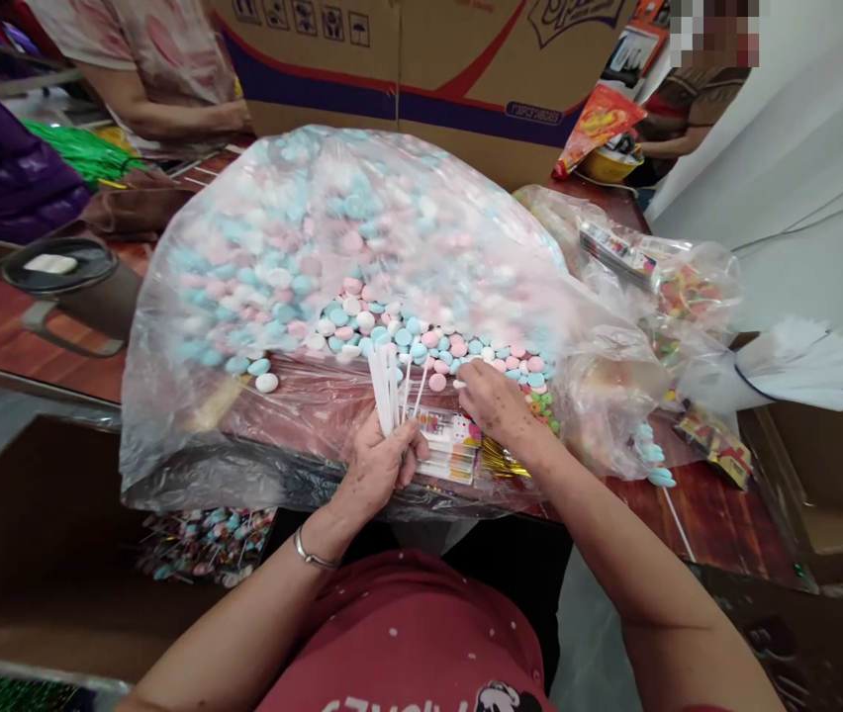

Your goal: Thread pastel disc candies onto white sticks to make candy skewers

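My left hand [381, 460] is closed round a bunch of thin white sticks [386, 391], which fan upward from the fist. To its right, my right hand [494, 403] has its fingers pinched together at the front edge of a heap of round pink, blue and white candies [432, 346]. Something small and pale shows at those fingertips, too little to name. A large clear plastic bag [303, 227] covers most of the candies and opens toward me. Between my hands lie flat printed white packs [447, 445], with gold strips [503, 458] and small green rings [540, 405] beside them.
A big cardboard box [421, 89] stands behind the bag. On the left is a dark lidded mug [76, 297]; on the right, a bundle of white sticks [811, 366] and a blue candy stick [659, 465]. An open carton [43, 534] sits low left. Two people work beyond.
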`<state>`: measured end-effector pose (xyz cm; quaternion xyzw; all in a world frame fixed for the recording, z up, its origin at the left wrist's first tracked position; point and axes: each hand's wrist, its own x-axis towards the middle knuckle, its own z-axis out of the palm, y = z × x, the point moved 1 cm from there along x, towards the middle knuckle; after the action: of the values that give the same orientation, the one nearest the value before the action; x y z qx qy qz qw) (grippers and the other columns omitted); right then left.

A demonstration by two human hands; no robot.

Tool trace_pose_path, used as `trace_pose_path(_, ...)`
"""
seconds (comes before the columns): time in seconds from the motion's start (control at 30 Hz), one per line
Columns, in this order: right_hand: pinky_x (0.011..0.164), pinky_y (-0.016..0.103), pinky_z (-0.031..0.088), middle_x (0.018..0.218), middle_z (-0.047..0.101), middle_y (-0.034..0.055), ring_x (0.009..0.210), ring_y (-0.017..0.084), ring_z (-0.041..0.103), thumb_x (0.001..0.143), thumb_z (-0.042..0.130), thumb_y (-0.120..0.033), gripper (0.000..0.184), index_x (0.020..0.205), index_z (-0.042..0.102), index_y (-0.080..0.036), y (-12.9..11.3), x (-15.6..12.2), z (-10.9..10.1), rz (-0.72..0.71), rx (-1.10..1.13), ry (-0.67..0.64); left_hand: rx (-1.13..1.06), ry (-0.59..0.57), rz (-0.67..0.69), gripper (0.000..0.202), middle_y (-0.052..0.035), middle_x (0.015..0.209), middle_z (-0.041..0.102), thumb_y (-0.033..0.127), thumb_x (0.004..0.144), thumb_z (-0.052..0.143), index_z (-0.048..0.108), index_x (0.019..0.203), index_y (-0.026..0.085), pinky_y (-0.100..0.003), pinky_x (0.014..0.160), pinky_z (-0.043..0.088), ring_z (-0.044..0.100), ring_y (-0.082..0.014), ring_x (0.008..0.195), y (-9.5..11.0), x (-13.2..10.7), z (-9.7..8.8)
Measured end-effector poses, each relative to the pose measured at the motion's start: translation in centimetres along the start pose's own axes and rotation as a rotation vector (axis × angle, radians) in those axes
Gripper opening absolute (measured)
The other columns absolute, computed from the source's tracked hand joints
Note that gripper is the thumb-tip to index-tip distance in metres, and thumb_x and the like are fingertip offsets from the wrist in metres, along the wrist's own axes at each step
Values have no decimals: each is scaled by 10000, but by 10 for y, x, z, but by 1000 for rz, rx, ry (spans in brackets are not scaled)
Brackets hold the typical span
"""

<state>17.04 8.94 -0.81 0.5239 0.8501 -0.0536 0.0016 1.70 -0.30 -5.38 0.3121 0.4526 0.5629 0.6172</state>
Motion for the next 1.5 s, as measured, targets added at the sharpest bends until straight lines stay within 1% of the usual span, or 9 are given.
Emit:
trace_pose_path(0.17,711,277,424,1005,682,51,879,192,609,891,483,-133,262,1065,665,-206,10,-8,0,-41,210,-14,-15,12,29,296,46,583,646,439,843,630,459,820,199,-154,290,256,395,-43,287,-3,0,0)
trace_pose_path(0.27,688,276,407,1057,663,82,945,208,606,913,457,-117,333,1149,671,-211,6,-13,0,-88,92,-100,-13,19,35,289,66,559,628,440,843,629,461,871,206,-156,283,252,387,-49,275,-2,0,0)
trace_pose_path(0.47,660,269,385,1101,633,107,914,202,582,964,419,-128,419,1338,563,-251,-16,-8,-11,-171,-108,-50,56,-14,20,293,47,554,624,448,847,610,484,803,188,-157,279,244,391,-45,274,-4,1,-3)
trace_pose_path(0.73,717,304,419,1068,642,142,971,241,575,934,456,-92,319,1158,663,-184,7,-22,-2,-239,-236,-20,74,-27,5,255,51,562,629,421,864,596,493,832,189,-156,276,243,403,-49,279,-7,1,-5)
trace_pose_path(0.93,811,310,464,1150,677,112,1006,221,602,881,464,-106,390,1241,604,-158,32,-37,-1,-99,141,88,52,-28,-25,267,56,553,631,431,855,607,487,877,194,-155,275,240,393,-51,274,-8,0,-6)
trace_pose_path(1.03,823,296,465,1063,673,60,922,184,607,888,453,-128,323,1136,651,-192,35,-28,2,-74,340,149,54,-21,-20,279,58,551,629,440,850,612,482,874,194,-155,276,243,393,-50,274,-7,0,-5)
trace_pose_path(1.13,788,284,453,999,623,61,863,172,588,886,459,-106,295,1039,694,-195,33,-19,10,-106,277,41,60,-28,-14,293,57,552,629,453,843,616,481,869,194,-158,277,243,395,-52,271,-7,0,-5)
trace_pose_path(1.27,762,280,446,1034,609,96,900,190,584,882,452,-64,340,1109,679,-175,31,-21,16,-141,126,-21,59,-35,-24,321,52,554,633,477,826,630,479,849,194,-159,273,225,384,-49,261,-7,0,-4)
trace_pose_path(1.5,789,311,467,1014,681,69,886,202,610,882,499,-154,267,1102,647,-187,28,-15,9,-81,329,227,65,-38,-28,318,43,562,637,473,829,633,495,822,187,-157,276,217,396,-46,267,-7,-1,-4)
